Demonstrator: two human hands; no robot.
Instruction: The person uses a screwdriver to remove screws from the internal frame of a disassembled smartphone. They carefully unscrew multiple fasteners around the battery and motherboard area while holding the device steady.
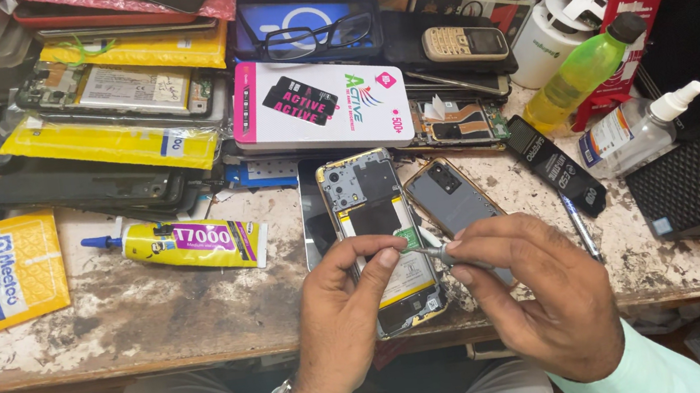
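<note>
1 opened phone [378, 238] w/ L hand [343, 314] grip steadying | R hand [542, 288] grip pinching 1 screwdriver [431, 251]

Yellow glue tube [194, 243] left on worn tabletop [158, 312]. Eyeglasses [318, 37], keypad phone [464, 44] at back. Green bottle [583, 71], spray bottle [638, 129] right.

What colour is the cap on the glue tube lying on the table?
The glue tube has a blue cap at its left end; the tube itself is yellow with a purple band. The head view shows it.
</note>
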